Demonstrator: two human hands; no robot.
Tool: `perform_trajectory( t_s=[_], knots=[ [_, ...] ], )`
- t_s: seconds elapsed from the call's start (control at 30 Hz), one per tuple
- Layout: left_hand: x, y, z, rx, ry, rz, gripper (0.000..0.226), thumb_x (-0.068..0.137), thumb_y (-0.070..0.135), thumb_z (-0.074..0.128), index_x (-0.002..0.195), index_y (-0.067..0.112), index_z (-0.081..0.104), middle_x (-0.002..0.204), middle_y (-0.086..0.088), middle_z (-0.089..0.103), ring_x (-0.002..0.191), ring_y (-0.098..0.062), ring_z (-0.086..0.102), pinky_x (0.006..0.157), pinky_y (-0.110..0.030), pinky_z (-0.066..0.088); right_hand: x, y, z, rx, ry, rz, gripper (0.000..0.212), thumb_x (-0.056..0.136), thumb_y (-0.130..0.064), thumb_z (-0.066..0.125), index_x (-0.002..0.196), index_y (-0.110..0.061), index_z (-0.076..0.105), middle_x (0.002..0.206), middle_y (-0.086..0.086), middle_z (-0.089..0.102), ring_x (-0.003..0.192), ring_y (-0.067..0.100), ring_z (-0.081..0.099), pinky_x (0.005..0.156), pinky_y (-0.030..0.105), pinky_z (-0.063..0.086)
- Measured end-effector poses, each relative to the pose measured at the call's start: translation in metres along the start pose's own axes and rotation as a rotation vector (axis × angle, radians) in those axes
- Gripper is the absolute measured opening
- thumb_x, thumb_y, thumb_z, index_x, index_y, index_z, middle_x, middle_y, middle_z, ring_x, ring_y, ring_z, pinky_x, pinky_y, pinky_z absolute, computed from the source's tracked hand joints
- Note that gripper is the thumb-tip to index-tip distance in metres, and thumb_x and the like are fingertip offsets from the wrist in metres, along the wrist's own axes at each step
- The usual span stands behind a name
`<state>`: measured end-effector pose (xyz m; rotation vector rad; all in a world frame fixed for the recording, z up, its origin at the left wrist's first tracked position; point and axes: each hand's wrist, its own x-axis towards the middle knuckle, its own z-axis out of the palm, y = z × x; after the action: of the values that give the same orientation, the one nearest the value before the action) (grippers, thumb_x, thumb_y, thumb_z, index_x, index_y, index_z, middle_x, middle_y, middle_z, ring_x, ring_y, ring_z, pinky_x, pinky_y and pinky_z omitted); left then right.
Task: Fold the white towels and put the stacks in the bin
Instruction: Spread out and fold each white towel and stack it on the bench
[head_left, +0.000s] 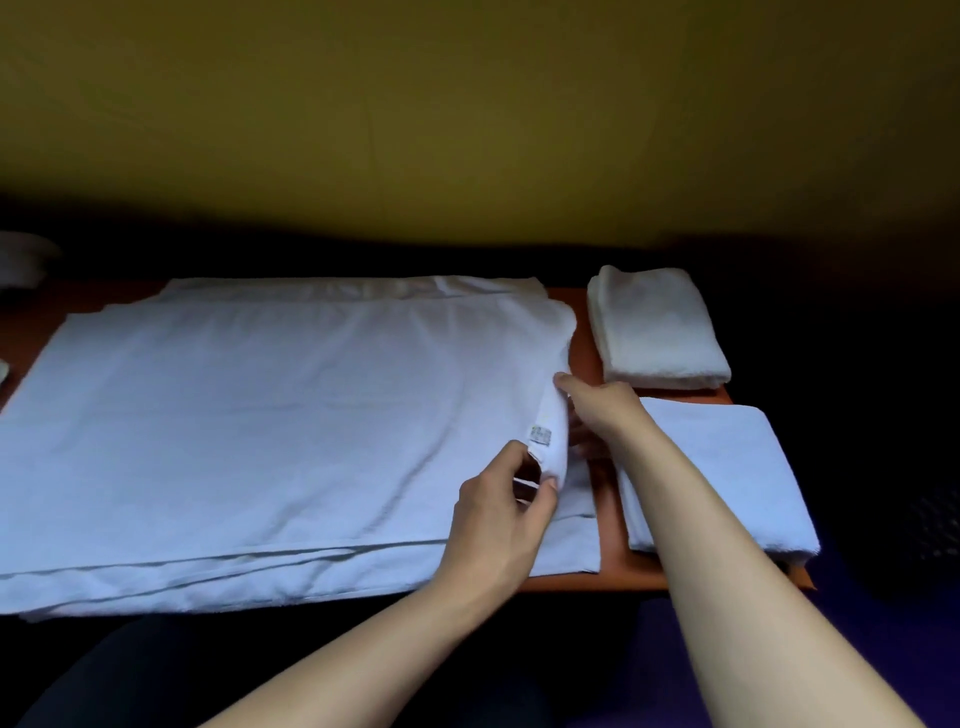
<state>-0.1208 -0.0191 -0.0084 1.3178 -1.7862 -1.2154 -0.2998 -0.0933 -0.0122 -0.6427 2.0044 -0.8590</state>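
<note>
Two bare forearms reach in from the near edge of the orange-brown desk (584, 358). Large white towel (249, 415) lies spread flat over most of the desk, from the left edge to just short of the right-hand stacks; several layer edges show along its near side, and a further layer edge shows along the far edge. Fabric is plain white, slightly bluish in the dim light, with soft creases. Small printed label (540, 434) sits on the raised right-hand corner.

Left hand (498, 525): thumb and fingers curled, pinching the lifted corner of the towel just below the label. Right hand (602, 410): thumb lies on top of the towel's right edge, the other fingers tucked under the fold; it grips that edge a little farther from the near edge than the left hand. The corner between the hands is raised off the layers beneath.

Near right corner of the desk: one folded towel (727, 467), bluish white, overhanging the right edge. Far right corner: a second folded stack (657, 325), cream-white, thicker, apart from the spread towel with bare desk between. Beyond the desk, a mustard-yellow wall (467, 104).

Bin: cannot tell where; right of the desk is too dark.
</note>
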Motion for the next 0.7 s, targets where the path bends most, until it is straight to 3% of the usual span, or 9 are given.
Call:
perform_trajectory(
  t_s=[0.07, 0.17, 0.23, 0.33, 0.4, 0.5, 0.6, 0.7],
  knots=[
    [-0.002, 0.002, -0.012, -0.017, -0.009, 0.015, 0.014, 0.094, 0.029, 0.063, 0.085, 0.024, 0.053, 0.081, 0.009, 0.067, 0.074, -0.012, 0.064, 0.071, -0.031, 0.052, 0.008, -0.015, 0.010, -0.021, 0.056, -0.016, 0.075, 0.060, -0.073, 0.068, 0.094, -0.006, 0.073, 0.086, 0.013, 0.076, 0.079, 0.030, 0.074, 0.073, 0.040, 0.061],
    [-0.005, 0.008, -0.020, -0.014, -0.043, 0.023, 0.016, 0.095, 0.030, 0.062, 0.085, 0.022, 0.053, 0.078, 0.009, 0.066, 0.070, -0.011, 0.061, 0.067, -0.027, 0.049, 0.014, -0.031, 0.010, -0.093, 0.118, -0.068, 0.065, 0.083, -0.069, 0.060, 0.075, -0.005, 0.068, 0.070, 0.009, 0.069, 0.066, 0.025, 0.067, 0.060, 0.030, 0.047],
    [-0.004, 0.008, -0.028, -0.021, -0.055, 0.034, 0.016, 0.094, 0.031, 0.061, 0.085, 0.022, 0.052, 0.076, 0.008, 0.065, 0.067, -0.010, 0.060, 0.065, -0.026, 0.048, 0.024, -0.039, 0.016, -0.154, 0.096, -0.058, 0.059, 0.084, -0.066, 0.062, 0.079, -0.007, 0.066, 0.081, 0.008, 0.068, 0.076, 0.027, 0.064, 0.067, 0.032, 0.046],
    [-0.002, 0.007, -0.041, -0.055, -0.068, 0.028, 0.016, 0.090, 0.030, 0.061, 0.084, 0.020, 0.051, 0.075, 0.005, 0.065, 0.065, -0.011, 0.058, 0.066, -0.029, 0.049, 0.039, -0.047, 0.030, -0.259, 0.125, -0.049, 0.034, 0.086, -0.039, 0.069, 0.099, -0.008, 0.067, 0.103, 0.009, 0.068, 0.094, 0.031, 0.063, 0.078, 0.030, 0.047],
    [-0.004, 0.005, -0.051, -0.079, -0.065, -0.021, 0.015, 0.085, 0.029, 0.061, 0.081, 0.021, 0.049, 0.071, 0.006, 0.063, 0.062, -0.010, 0.054, 0.062, -0.027, 0.045, 0.048, -0.050, 0.035, -0.266, 0.175, -0.045, 0.032, 0.088, -0.025, 0.067, 0.112, -0.005, 0.068, 0.113, 0.013, 0.068, 0.104, 0.034, 0.064, 0.082, 0.031, 0.047],
    [-0.008, -0.001, -0.069, -0.183, -0.045, -0.112, 0.014, 0.077, 0.029, 0.060, 0.073, 0.027, 0.047, 0.064, 0.013, 0.055, 0.058, -0.007, 0.045, 0.056, -0.024, 0.037, 0.055, -0.058, 0.045, -0.036, 0.189, -0.047, 0.043, 0.087, -0.019, 0.069, 0.129, -0.010, 0.066, 0.112, 0.010, 0.066, 0.099, 0.027, 0.065, 0.085, 0.033, 0.049],
    [-0.011, -0.010, -0.090, -0.315, 0.017, -0.156, 0.014, 0.069, 0.035, 0.057, 0.069, 0.026, 0.046, 0.060, 0.014, 0.051, 0.056, -0.007, 0.043, 0.056, -0.025, 0.036, 0.051, -0.077, 0.061, 0.213, 0.117, -0.035, 0.044, 0.088, -0.021, 0.071, 0.132, -0.015, 0.064, 0.110, 0.010, 0.068, 0.093, 0.028, 0.066, 0.076, 0.036, 0.053],
    [-0.015, -0.020, -0.112, -0.380, 0.085, -0.166, 0.020, 0.085, 0.029, 0.060, 0.074, 0.015, 0.051, 0.058, 0.012, 0.053, 0.055, -0.004, 0.054, 0.061, -0.034, 0.049, 0.027, -0.111, 0.085, 0.341, 0.065, -0.092, 0.034, 0.090, -0.025, 0.070, 0.122, -0.016, 0.067, 0.107, 0.009, 0.071, 0.095, 0.027, 0.069, 0.075, 0.035, 0.056]
  ],
)
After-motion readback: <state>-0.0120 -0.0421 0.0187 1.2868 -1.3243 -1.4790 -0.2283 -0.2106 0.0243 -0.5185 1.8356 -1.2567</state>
